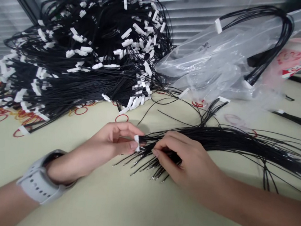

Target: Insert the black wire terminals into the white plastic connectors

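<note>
My left hand (111, 141) pinches a small white plastic connector (137, 142) between thumb and fingers, just above the pale table (129, 205). A grey watch sits on that wrist. My right hand (186, 158) is closed on thin black wires (159, 154) right beside the connector, its fingertips almost touching the left thumb. These wires belong to a loose bundle of black wires (245, 143) that lies across the table to the right, with bare metal ends fanned out under both hands.
A big heap of black wire harnesses with white connectors (87, 51) fills the back left. Clear plastic bags (221, 63) with another wire loop lie at the back right. Red rubber bands (81, 110) are scattered on the table. Window blinds stand behind.
</note>
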Action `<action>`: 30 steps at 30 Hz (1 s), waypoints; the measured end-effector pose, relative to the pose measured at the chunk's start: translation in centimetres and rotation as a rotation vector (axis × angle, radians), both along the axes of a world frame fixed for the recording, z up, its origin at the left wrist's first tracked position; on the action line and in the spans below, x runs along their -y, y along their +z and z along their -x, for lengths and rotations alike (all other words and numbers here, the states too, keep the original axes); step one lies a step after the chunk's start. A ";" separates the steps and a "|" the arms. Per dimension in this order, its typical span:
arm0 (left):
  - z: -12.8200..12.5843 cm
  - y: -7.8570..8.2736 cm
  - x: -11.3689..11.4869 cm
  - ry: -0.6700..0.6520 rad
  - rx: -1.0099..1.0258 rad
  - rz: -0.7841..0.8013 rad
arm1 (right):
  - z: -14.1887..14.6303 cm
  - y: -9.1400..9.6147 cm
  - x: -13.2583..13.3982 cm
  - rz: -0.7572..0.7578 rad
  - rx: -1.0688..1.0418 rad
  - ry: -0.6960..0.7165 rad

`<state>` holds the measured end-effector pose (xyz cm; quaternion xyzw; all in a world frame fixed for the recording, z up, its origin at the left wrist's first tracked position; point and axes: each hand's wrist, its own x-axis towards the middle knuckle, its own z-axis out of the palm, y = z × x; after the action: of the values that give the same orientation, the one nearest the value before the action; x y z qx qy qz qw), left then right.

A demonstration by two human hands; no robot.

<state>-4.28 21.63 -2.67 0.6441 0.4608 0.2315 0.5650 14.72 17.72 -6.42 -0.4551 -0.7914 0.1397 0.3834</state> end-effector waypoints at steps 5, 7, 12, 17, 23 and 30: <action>-0.1 -0.2 0.1 -0.016 -0.020 -0.006 | 0.0 -0.1 -0.1 -0.013 0.003 -0.009; -0.1 -0.4 0.1 -0.014 -0.034 -0.008 | 0.0 -0.1 -0.2 -0.016 0.012 -0.012; -0.1 -0.4 0.2 -0.004 -0.060 -0.011 | 0.0 -0.1 -0.3 -0.037 0.036 -0.007; -0.4 -0.3 0.8 -0.070 -0.053 -0.041 | 0.0 -0.2 -0.2 -0.176 0.059 0.028; -0.8 -0.5 1.4 -0.033 -0.024 -0.090 | 0.1 -0.4 0.0 -0.276 0.105 0.050; -0.8 -0.3 0.9 0.030 -0.019 -0.008 | -0.2 -0.5 0.0 -0.245 0.042 0.051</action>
<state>-3.51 20.72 -2.92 0.6413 0.4748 0.2357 0.5547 14.87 17.68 -6.89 -0.3874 -0.8217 0.0422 0.4159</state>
